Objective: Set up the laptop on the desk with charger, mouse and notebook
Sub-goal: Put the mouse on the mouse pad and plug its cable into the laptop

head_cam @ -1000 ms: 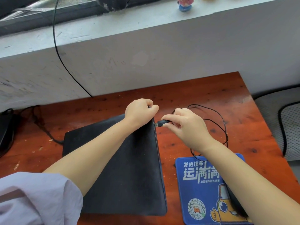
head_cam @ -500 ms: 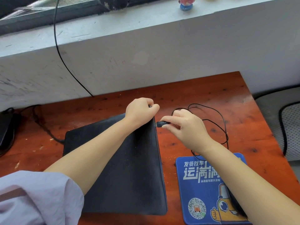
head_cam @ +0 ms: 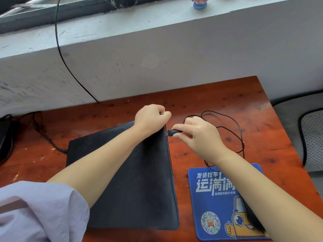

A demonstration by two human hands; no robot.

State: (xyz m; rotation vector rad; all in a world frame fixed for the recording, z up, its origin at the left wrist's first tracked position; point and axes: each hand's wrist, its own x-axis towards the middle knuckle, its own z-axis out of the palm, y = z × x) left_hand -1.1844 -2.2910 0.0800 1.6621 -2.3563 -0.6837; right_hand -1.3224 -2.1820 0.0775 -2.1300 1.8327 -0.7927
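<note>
R grip (head_cam: 199, 137) pinches USB plug (head_cam: 173, 132) at laptop (head_cam: 136, 180) edge; L grip (head_cam: 150, 117) fisted on corner.

Open bench (head_cam: 218, 95) lies behind the closed laptop (head_cam: 136, 180), up to the wall (head_cam: 174, 58). To the right, looped cable (head_cam: 234, 124) crosses the surface behind the mouse pad (head_cam: 209, 198). At far left, a dark cord (head_cam: 43, 133) runs to the laptop's edge. Both hands (head_cam: 150, 119) (head_cam: 197, 137) occupy the laptop's far right corner.
</note>
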